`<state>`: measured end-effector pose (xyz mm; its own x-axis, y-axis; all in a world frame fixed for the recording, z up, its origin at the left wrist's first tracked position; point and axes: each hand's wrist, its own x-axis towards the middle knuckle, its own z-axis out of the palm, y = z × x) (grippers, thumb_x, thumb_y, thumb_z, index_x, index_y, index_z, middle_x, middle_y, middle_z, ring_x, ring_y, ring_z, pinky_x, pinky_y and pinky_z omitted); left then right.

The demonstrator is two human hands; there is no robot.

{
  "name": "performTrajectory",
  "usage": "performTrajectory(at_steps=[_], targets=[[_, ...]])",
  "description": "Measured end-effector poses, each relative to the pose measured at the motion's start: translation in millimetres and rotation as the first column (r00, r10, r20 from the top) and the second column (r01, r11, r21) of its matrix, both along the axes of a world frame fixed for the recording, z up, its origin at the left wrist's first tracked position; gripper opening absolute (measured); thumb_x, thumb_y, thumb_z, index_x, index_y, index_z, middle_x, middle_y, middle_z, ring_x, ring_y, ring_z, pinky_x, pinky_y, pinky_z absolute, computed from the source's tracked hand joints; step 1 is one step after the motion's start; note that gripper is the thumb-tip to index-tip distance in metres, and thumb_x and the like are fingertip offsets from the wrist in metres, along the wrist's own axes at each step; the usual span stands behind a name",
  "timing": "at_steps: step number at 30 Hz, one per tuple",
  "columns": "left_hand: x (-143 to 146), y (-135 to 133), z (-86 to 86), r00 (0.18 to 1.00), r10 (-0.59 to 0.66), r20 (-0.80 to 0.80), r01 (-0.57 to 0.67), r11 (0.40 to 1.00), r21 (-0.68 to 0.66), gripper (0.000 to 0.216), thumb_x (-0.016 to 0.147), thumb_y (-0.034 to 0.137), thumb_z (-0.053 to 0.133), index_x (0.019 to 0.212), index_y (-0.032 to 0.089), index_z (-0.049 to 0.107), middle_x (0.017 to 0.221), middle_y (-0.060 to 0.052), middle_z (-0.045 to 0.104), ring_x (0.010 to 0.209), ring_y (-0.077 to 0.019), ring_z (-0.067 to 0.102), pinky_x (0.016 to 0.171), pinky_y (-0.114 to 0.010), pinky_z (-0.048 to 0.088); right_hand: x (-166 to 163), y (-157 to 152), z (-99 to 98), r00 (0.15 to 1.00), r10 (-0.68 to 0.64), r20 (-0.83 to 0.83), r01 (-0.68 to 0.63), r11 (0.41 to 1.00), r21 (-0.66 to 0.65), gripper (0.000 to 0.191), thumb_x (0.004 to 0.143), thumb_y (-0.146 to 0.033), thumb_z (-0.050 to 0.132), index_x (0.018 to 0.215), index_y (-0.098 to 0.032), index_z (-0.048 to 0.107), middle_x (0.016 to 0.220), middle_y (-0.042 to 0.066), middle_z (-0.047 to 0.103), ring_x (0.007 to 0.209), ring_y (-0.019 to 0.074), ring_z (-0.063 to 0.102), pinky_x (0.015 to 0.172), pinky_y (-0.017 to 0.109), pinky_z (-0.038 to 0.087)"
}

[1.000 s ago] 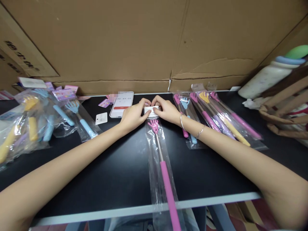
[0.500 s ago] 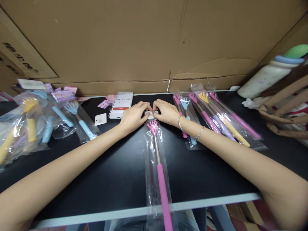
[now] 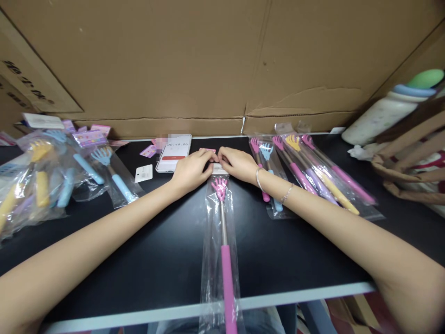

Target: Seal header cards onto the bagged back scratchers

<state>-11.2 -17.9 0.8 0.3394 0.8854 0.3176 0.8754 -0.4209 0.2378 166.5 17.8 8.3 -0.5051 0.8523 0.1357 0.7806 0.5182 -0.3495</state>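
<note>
A pink back scratcher [image 3: 227,273] in a clear plastic bag [image 3: 211,260] lies lengthwise before me, its handle reaching past the table's front edge. At the bag's top end is a small white card [image 3: 219,170]. My left hand [image 3: 192,172] pinches the left side of this card, fingers closed. From the other side, my right hand [image 3: 239,164] grips it too, with fingers bent and thumb tucked in. The fingertips of both hands nearly meet and cover part of the card. A bit of pink print [image 3: 207,150] shows just behind them.
Bagged back scratchers lie at right [image 3: 313,181] and in a heap at left [image 3: 41,185]. A phone [image 3: 174,155] showing a timer and a loose white tag [image 3: 143,173] are near my left hand. A bottle [image 3: 385,113] and brown bag straps [image 3: 399,162] stand far right; cardboard [image 3: 208,60] walls the back.
The bagged pink back scratcher's handle end has swung to the left, so it lies straighter. Both hands have stayed at the card, with the fingertips drawn slightly closer together.
</note>
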Motion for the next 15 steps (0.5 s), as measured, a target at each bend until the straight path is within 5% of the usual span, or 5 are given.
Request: performTrajectory(at_steps=[9,15], targets=[[0,0,-2.1,1.0,0.001,0.009,-0.001,1.0,0.023,0.026,0.094,0.021,0.048,0.113,0.027,0.063,0.12,-0.002,0.069,0.1,-0.022,0.067,0.069,-0.028,0.049,10,13,2.5,0.982,0.185,-0.024,-0.186,0.98,-0.072,0.022,0.087,-0.013,0.042,0.104,-0.014,0.057,0.093,0.005,0.061,0.079,0.0122,0.047,0.075,0.023,0.033],[0,0,-0.6,1.0,-0.004,0.01,0.004,1.0,0.006,0.027,0.094,0.02,0.048,0.115,0.026,0.063,0.125,-0.001,0.067,0.1,-0.0224,0.067,0.071,-0.029,0.049,13,18,-1.8,0.975,0.174,-0.137,-0.192,0.973,-0.131,0.024,0.086,-0.015,0.042,0.103,-0.014,0.059,0.088,0.002,0.06,0.074,0.0101,0.046,0.073,0.021,0.033]])
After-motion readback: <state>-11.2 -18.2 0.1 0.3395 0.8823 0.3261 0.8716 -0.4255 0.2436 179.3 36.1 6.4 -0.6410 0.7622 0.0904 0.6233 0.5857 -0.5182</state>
